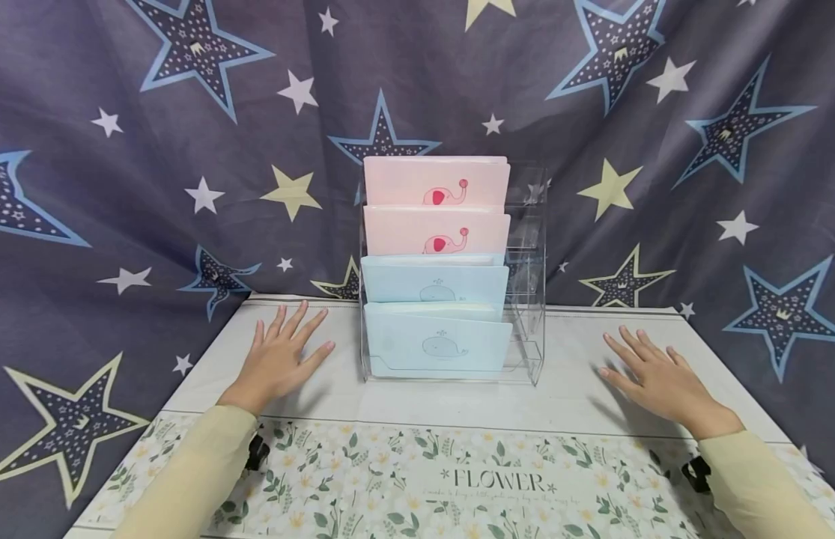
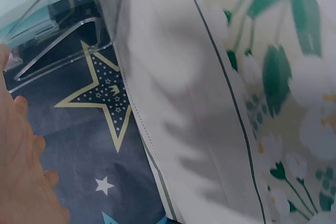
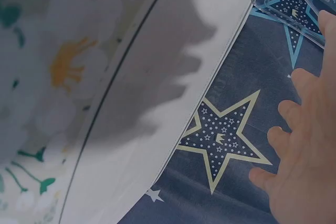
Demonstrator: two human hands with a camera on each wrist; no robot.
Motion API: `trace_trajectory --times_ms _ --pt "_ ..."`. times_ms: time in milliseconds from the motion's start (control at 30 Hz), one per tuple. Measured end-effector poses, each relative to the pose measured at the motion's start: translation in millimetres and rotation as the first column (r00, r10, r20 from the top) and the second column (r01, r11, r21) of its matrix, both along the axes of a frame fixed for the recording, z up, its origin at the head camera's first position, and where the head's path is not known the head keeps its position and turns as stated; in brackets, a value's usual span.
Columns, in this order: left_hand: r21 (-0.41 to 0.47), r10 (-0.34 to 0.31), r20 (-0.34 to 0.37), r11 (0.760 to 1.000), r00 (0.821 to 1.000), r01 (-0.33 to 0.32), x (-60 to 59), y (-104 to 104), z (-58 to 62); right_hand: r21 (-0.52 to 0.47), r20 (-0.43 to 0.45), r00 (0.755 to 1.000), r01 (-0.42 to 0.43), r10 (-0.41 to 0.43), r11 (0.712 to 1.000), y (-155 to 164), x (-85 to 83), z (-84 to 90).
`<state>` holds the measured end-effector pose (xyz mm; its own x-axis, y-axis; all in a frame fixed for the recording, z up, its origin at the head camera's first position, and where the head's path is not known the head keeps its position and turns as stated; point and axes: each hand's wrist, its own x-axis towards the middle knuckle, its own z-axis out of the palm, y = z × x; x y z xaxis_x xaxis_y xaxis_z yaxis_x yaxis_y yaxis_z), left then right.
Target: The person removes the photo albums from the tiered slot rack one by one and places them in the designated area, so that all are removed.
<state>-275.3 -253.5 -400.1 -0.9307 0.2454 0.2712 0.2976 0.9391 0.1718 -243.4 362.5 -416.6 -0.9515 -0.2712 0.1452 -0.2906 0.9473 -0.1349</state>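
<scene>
In the head view a clear tiered rack (image 1: 535, 352) stands at the back middle of the table. Pink folders (image 1: 397, 183) printed with a red elephant fill its two upper tiers, and light blue folders (image 1: 397, 344) with a whale fill the two lower ones. All lean toward the rack's left side. My left hand (image 1: 278, 367), fingers spread and holding nothing, is over the table left of the rack. On the other side my right hand (image 1: 663, 382) is held likewise, apart from the rack. Each wrist view shows its own hand's fingers at the edge and a corner of the rack.
A white tablecloth (image 1: 451, 404) with a flowered band (image 1: 363, 479) along the front covers the table. Behind it hangs a dark curtain (image 1: 444, 75) patterned with stars, close to the back of the rack. A black wrist strap (image 1: 696, 475) shows at the right sleeve.
</scene>
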Motion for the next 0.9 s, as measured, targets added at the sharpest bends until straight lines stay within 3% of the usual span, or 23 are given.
trace_trajectory --times_ms 200,367,533,900 --pt "0.143 -0.013 0.087 0.99 0.996 0.0 -5.5 8 2.8 -0.049 0.0 1.0 -0.02 0.02 0.999 -5 1.4 3.5" --pt "0.332 -0.056 0.146 0.943 0.988 0.004 -11.9 22 7.4 -0.119 0.0 0.999 -0.04 0.04 0.992 -13 3.2 7.1" --pt "0.506 -0.093 0.173 0.863 0.981 -0.008 -19.2 35 12.1 -0.163 -0.006 0.998 -0.068 0.068 0.984 -22 3.8 11.6" --pt "0.763 -0.182 0.095 0.645 0.979 0.046 -40.3 61 19.6 -0.282 -0.048 0.992 -0.129 0.12 0.951 -41 4.6 25.1"
